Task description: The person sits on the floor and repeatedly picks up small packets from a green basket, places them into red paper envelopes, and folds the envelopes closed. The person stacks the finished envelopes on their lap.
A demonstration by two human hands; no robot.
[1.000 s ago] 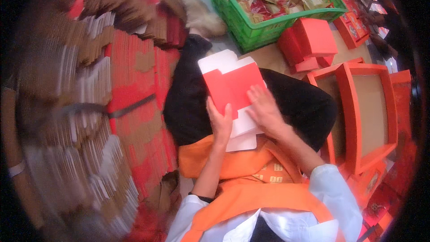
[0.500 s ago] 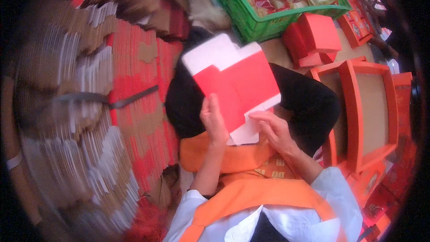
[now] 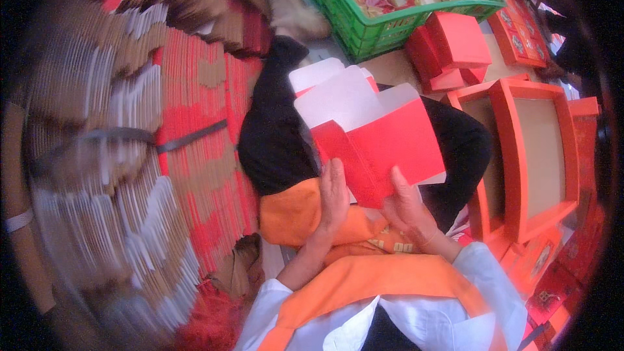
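Observation:
Over my lap I hold a red cardboard box [image 3: 389, 146], partly opened out, with white inner flaps spread at its far end. My left hand [image 3: 333, 195] presses along its near left side, thumb up. My right hand [image 3: 409, 211] grips the near right edge, thumb on the red face and the other fingers largely hidden. A white flap [image 3: 338, 99] stands up beyond the red panels. The underside of the box is out of sight.
Stacks of flat cartons [image 3: 195, 97] with a dark strap [image 3: 192, 136] fill the left. A green crate [image 3: 374, 29] of packets stands at the far side. Right of me are red boxes [image 3: 458, 42] and an orange-red tray [image 3: 513, 156] with compartments.
The red box has turned and opened from a flatter shape, moving slightly right. My right hand has left the white near flap and now grips the red panel; my left hand has shifted right.

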